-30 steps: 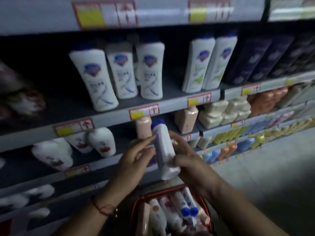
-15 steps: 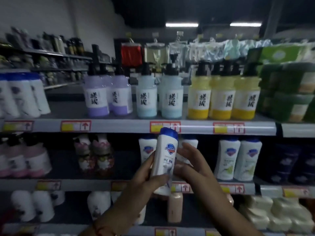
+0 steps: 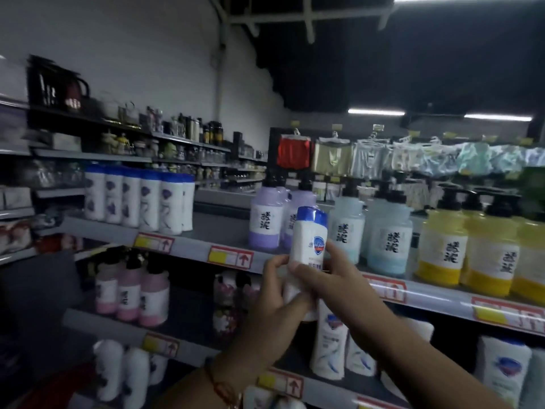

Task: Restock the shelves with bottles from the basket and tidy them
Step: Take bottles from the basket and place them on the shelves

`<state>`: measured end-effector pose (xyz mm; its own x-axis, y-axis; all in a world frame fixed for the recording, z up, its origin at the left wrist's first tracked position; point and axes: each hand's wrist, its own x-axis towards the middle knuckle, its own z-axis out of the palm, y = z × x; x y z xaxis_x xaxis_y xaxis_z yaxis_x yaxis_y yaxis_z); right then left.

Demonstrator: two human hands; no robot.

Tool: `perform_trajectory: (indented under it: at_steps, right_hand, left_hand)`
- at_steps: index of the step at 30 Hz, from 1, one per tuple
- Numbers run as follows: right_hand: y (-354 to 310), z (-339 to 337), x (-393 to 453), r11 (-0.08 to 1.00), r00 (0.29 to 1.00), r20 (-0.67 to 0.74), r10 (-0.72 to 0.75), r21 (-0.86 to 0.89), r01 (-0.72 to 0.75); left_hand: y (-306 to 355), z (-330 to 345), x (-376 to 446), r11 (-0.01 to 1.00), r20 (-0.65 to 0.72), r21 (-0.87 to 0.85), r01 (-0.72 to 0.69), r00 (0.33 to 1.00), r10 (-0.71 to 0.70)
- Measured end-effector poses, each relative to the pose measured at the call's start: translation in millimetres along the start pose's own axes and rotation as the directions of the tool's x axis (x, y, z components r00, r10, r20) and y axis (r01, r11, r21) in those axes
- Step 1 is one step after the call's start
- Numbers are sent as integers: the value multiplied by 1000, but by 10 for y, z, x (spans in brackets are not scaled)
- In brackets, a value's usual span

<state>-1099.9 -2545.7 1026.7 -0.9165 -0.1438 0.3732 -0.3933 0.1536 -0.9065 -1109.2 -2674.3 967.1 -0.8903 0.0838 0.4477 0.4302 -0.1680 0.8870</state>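
Here both my hands clasp the white bottle upright: left hand round its base, right hand pinching its front, just before the top shelf edge, beside purple pump bottles.

white bottle lifted from over the basket to top-shelf height; both hands' grip now round its base
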Motion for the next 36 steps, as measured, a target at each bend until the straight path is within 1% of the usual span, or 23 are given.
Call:
perform_trajectory:
  at_steps: [3, 7, 10, 12, 16, 18, 21, 25, 27, 30, 32, 33, 35, 36]
  right_hand:
    - [-95, 487, 423, 990, 996, -34, -86, -118, 81]
    - [-149, 1194, 1152, 980, 985, -73, -155, -135, 144]
    - [-66, 1609, 1729, 971, 976, -117, -186, -175, 164]
    - [23, 1766, 2054, 978, 976, -157, -149, -171, 121]
    - [240, 1881, 2503, 989, 989, -144, -24, -150, 2]
    - [336, 1894, 2632, 987, 990, -142, 25, -151, -47]
    - [418, 1959, 2742, 987, 989, -129, 68, -136, -86]
    - [484, 2097, 2829, 984, 985, -151, 81, -148, -103]
    - [525, 2131, 2846, 987, 990, -101, 98, -117, -109]
    - [554, 2104, 2864, 987, 988, -35, 149, -51, -151]
    - [575, 2091, 2889, 976, 981, -48, 187, -103, -191]
    - [592, 2095, 2909, 964, 977, -71, 202, -160, -212]
    - [648, 2122, 2964, 929, 971, -128, 202, -288, -232]
    - [676, 2136, 2988, 917, 969, -155, 192, -323, -234]
  left_hand:
    - [43, -474, 231, 995, -59, 64, -74, 995, 77]
    - [127, -1342, 665, 952, -118, 282, -118, 981, 157]
    - [149, -1906, 1022, 871, -100, 477, -117, 978, 185]
    - [96, -2130, 1214, 828, -60, 553, -93, 987, 151]
    - [-20, -2308, 1542, 829, 11, 560, -2, 1000, -5]
    - [-5, -2329, 1650, 842, 20, 538, 47, 997, -69]
    - [42, -2322, 1738, 845, -40, 515, 147, 988, -148]
    - [110, -2274, 1792, 844, -56, 483, 233, 970, -236]
    - [144, -2295, 1833, 835, -87, 480, 269, 962, -260]
    - [175, -2359, 1913, 823, -97, 472, 317, 946, -309]
    - [176, -2379, 1958, 812, -95, 480, 333, 940, -329]
    - [166, -2387, 1991, 801, -98, 490, 345, 934, -342]
    - [154, -2384, 2082, 759, -121, 537, 369, 924, -363]
    - [138, -2379, 2142, 730, -145, 570, 376, 921, -361]
